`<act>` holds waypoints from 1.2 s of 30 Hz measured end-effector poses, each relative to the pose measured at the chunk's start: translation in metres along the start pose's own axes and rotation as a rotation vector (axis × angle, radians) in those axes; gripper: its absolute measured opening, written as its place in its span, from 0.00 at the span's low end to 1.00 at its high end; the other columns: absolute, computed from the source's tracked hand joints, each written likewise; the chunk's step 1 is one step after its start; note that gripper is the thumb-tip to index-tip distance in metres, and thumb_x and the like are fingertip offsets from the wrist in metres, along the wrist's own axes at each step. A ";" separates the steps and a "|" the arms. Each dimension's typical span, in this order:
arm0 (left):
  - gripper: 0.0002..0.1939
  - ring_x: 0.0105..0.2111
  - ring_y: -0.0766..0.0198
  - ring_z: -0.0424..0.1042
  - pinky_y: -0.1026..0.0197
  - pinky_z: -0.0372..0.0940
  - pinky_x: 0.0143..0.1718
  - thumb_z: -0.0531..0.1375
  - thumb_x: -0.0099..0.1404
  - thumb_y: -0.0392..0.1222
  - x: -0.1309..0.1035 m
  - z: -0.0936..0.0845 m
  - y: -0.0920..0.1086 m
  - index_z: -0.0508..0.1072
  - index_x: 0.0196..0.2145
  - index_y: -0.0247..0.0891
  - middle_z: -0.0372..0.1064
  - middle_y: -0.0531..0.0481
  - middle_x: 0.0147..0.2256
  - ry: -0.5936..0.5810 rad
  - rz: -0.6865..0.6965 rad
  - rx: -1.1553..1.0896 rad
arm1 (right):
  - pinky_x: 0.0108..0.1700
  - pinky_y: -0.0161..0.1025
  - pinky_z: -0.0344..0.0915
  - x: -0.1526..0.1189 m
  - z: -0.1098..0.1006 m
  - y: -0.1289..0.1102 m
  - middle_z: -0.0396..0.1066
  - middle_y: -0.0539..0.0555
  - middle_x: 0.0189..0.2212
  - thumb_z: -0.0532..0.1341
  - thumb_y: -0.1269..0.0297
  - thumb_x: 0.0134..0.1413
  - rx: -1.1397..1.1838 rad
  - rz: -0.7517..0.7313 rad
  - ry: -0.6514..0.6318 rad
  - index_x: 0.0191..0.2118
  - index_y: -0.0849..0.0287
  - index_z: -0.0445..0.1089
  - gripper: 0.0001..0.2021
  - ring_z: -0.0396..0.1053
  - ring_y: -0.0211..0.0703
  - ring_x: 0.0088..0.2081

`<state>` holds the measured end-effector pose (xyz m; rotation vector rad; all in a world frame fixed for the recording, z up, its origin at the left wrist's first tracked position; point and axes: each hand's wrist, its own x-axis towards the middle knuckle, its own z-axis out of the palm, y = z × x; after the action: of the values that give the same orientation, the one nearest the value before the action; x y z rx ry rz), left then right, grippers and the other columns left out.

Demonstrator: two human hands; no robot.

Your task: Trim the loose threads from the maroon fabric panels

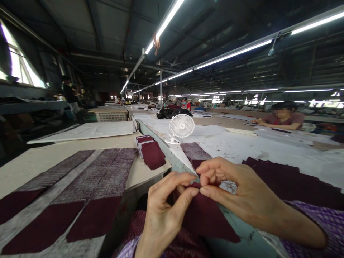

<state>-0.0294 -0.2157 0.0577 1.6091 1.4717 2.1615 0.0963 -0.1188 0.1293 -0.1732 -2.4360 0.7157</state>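
A maroon fabric piece (208, 218) hangs at the front edge of the table, its upper edge raised between both hands. My left hand (166, 204) pinches that edge between thumb and fingers. Close beside it, my right hand (231, 179) has its thumb on the same edge, with the fingers curled above; its thumb tip nearly meets the left one. Just beyond the hands lies a maroon and grey speckled fabric piece (196, 150). To the right, several dark maroon pieces (290, 179) are spread in an overlapping pile, partly behind my right forearm.
Maroon and speckled panels (99, 193) lie in rows on the left table. A stack of maroon pieces (153, 154) sits at that table's corner. A white fan (182, 126) stands ahead, before a black heap (172, 113). Across the table at right, a person (285, 118) leans on it.
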 end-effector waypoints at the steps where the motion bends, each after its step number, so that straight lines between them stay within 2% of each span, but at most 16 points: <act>1: 0.08 0.20 0.72 0.63 0.69 0.61 0.21 0.62 0.58 0.35 -0.001 0.001 0.000 0.74 0.37 0.39 0.67 0.53 0.25 0.026 -0.005 -0.024 | 0.28 0.29 0.66 0.000 0.000 -0.001 0.70 0.48 0.24 0.58 0.72 0.50 0.020 0.016 -0.006 0.38 0.58 0.65 0.08 0.67 0.32 0.25; 3: 0.07 0.19 0.73 0.63 0.69 0.61 0.20 0.63 0.57 0.34 -0.002 0.002 -0.001 0.74 0.35 0.38 0.67 0.54 0.25 0.057 0.005 -0.058 | 0.28 0.29 0.66 -0.001 0.000 -0.002 0.69 0.48 0.24 0.58 0.71 0.50 0.062 0.051 -0.010 0.37 0.58 0.65 0.07 0.67 0.33 0.25; 8: 0.03 0.16 0.74 0.63 0.69 0.59 0.18 0.63 0.57 0.33 -0.001 0.002 0.003 0.76 0.31 0.38 0.65 0.55 0.21 0.046 0.042 -0.033 | 0.26 0.30 0.65 -0.002 0.000 -0.001 0.68 0.48 0.23 0.58 0.70 0.49 0.157 0.123 -0.042 0.37 0.59 0.64 0.07 0.65 0.32 0.24; 15: 0.03 0.15 0.73 0.62 0.68 0.58 0.17 0.62 0.58 0.36 0.001 0.001 0.006 0.78 0.30 0.38 0.66 0.54 0.20 0.020 0.004 0.000 | 0.28 0.30 0.66 -0.001 0.000 -0.003 0.69 0.49 0.24 0.58 0.70 0.49 0.161 0.109 -0.026 0.35 0.58 0.65 0.06 0.66 0.33 0.25; 21: 0.03 0.15 0.73 0.61 0.68 0.57 0.17 0.62 0.58 0.36 0.003 0.001 0.005 0.77 0.31 0.38 0.64 0.55 0.19 -0.003 -0.015 0.010 | 0.28 0.29 0.66 -0.003 0.000 -0.003 0.69 0.48 0.23 0.59 0.71 0.49 0.081 0.046 0.024 0.34 0.58 0.66 0.05 0.67 0.33 0.25; 26: 0.03 0.16 0.73 0.61 0.68 0.57 0.18 0.62 0.58 0.36 0.004 -0.002 0.006 0.77 0.30 0.38 0.66 0.54 0.20 -0.025 -0.005 0.036 | 0.29 0.30 0.66 -0.004 0.001 -0.002 0.70 0.49 0.25 0.59 0.73 0.50 -0.040 -0.056 0.062 0.33 0.58 0.68 0.04 0.68 0.33 0.26; 36: 0.03 0.18 0.73 0.60 0.69 0.57 0.20 0.60 0.59 0.33 0.003 -0.002 0.007 0.75 0.30 0.37 0.67 0.54 0.22 -0.060 0.078 0.069 | 0.29 0.29 0.65 -0.008 0.002 0.000 0.71 0.50 0.28 0.58 0.75 0.52 -0.167 -0.243 0.079 0.33 0.58 0.69 0.05 0.68 0.33 0.28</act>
<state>-0.0293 -0.2189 0.0647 1.7658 1.5067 2.1037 0.1015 -0.1218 0.1241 0.0298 -2.3869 0.3915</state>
